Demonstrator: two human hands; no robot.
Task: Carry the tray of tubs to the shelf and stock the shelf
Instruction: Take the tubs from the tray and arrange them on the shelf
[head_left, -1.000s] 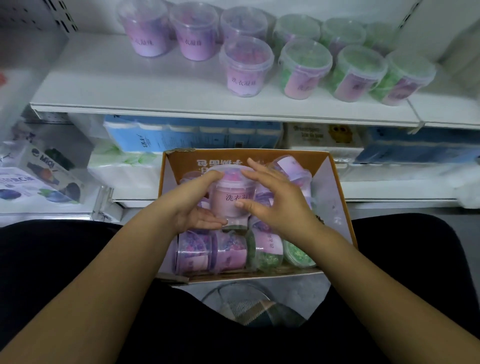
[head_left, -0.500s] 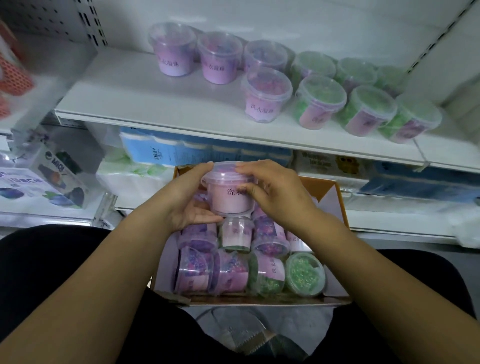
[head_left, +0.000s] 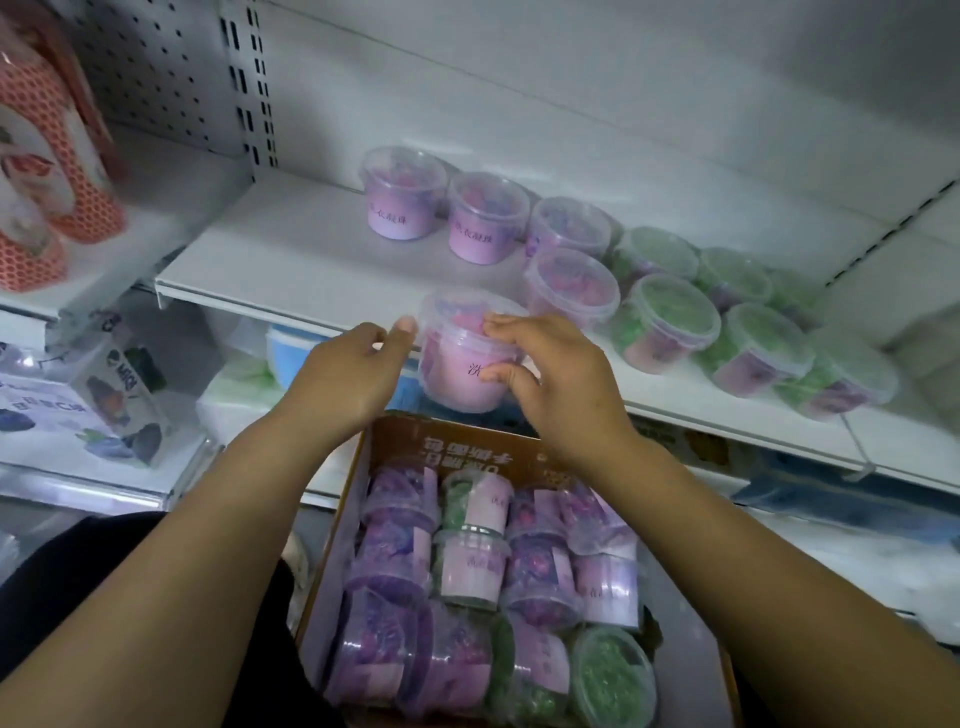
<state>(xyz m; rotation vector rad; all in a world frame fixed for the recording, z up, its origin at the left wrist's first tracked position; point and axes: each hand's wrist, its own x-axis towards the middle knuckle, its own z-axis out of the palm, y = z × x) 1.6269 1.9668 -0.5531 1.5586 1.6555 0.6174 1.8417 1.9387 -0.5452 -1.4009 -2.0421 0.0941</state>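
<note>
Change: the pink tub (head_left: 462, 358) has come up out of the tray (head_left: 467, 447) and now hangs at the front edge of the shelf (head_left: 291, 260), at 12 o'clock from the tray
Meaning: one more tub is about to be stocked; the bare shelf at 9 o'clock of the front purple tub (head_left: 571, 286) looks like the likely spot, and many tubs in the tray (head_left: 467, 566) are still left
Right hand (head_left: 556, 384): its fingers (head_left: 498, 327) curl over the lid rim with the thumb on the label, gripping the tub
Left hand (head_left: 353, 374): at 9 o'clock of the tub, fingers loosely curled and holding nothing; the thumb tip reaches the rim, but whether it touches I cannot tell
Tub: upright, not yet set on the shelf board
</note>
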